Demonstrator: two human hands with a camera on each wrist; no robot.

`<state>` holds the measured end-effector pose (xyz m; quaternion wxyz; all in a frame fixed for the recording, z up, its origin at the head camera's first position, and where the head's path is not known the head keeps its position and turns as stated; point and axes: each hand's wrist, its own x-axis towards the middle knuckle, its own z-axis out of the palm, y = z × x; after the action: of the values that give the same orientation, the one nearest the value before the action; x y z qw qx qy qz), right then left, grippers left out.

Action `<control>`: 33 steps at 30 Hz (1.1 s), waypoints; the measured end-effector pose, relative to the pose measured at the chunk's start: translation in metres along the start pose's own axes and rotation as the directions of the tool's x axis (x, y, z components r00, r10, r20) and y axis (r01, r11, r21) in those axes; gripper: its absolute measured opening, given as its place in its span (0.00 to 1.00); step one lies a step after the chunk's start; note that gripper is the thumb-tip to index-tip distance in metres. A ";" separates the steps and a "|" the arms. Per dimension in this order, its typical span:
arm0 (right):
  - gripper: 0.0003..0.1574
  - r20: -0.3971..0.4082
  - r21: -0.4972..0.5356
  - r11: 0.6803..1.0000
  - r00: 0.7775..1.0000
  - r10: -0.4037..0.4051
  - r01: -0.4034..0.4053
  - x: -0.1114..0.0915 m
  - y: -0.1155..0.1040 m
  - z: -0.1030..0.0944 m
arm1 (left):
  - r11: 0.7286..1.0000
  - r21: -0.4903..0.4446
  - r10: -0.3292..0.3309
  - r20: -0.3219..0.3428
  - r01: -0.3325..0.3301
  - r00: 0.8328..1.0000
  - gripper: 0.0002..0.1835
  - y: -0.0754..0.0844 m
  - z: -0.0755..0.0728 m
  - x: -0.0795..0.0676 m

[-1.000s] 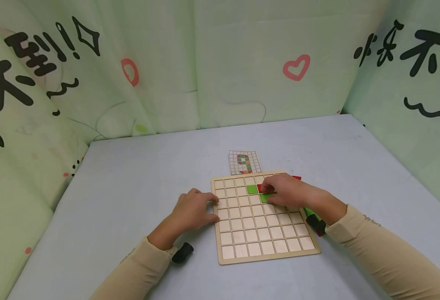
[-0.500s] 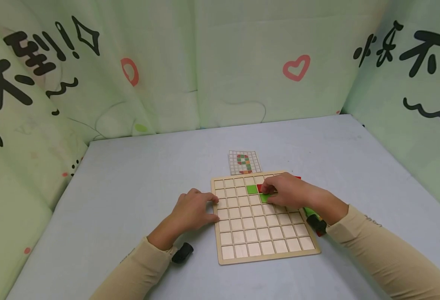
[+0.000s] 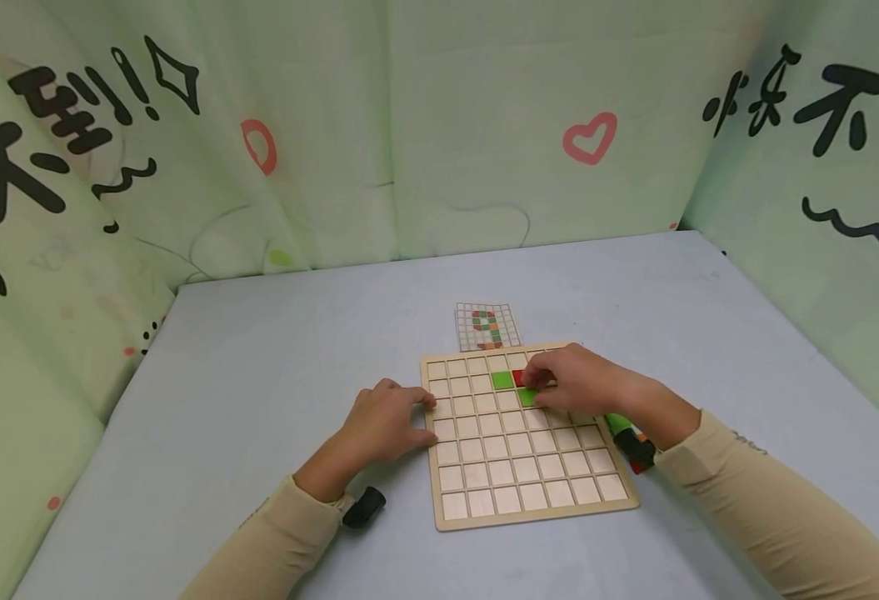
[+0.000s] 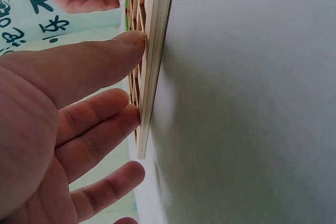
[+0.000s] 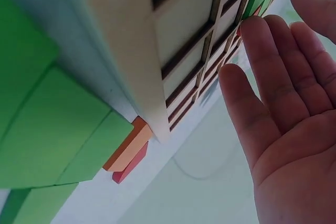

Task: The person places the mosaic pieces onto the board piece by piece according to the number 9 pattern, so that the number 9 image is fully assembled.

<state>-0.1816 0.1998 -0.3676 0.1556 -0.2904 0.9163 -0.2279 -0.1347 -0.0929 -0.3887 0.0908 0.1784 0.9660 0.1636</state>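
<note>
A square wooden grid board lies on the table. My left hand is at its left edge, thumb and fingers spread against the rim. In the left wrist view the thumb touches the board's side. My right hand is over the upper right of the board, its fingertips on the coloured tiles. A green tile, a red tile and another green tile sit in cells there. The right wrist view shows the fingers mostly straight, reaching to the tiles, thumb apart.
A small pattern card with coloured squares lies behind the board. Beside its right edge are loose green tiles, an orange tile and a red one. Printed curtains stand around the table.
Both hands keep nearly the same places; the right wrist shifts slightly right. A bit of red seen behind the right hand earlier is now hidden. The head view shifts a little.
</note>
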 end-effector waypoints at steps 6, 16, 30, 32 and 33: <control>0.09 -0.020 0.023 1.000 1.000 -0.009 0.009 -0.003 0.001 -0.003 | 1.000 0.005 0.003 -0.004 -0.003 1.000 0.20 0.000 0.000 0.000; 0.17 -0.073 0.004 1.000 0.997 0.011 -0.011 -0.013 0.007 -0.019 | 1.000 0.001 0.007 -0.005 -0.007 1.000 0.20 -0.001 0.000 0.000; 0.17 -0.183 0.039 0.993 0.976 0.118 -0.112 -0.027 0.026 -0.038 | 1.000 -0.010 0.005 -0.006 -0.005 1.000 0.20 -0.001 -0.001 0.001; 0.18 -0.195 0.037 0.991 0.972 0.135 -0.130 -0.029 0.030 -0.040 | 1.000 -0.012 0.006 -0.006 -0.006 1.000 0.20 -0.001 -0.001 0.000; 0.18 -0.198 0.036 0.989 0.969 0.150 -0.146 -0.030 0.031 -0.040 | 1.000 -0.011 0.007 -0.008 -0.007 1.000 0.20 -0.001 -0.001 0.000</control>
<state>-0.1897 0.2538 -0.3446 0.0823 -0.1953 0.9439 -0.2531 -0.1354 -0.0937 -0.3881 0.0875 0.1808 0.9648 0.1698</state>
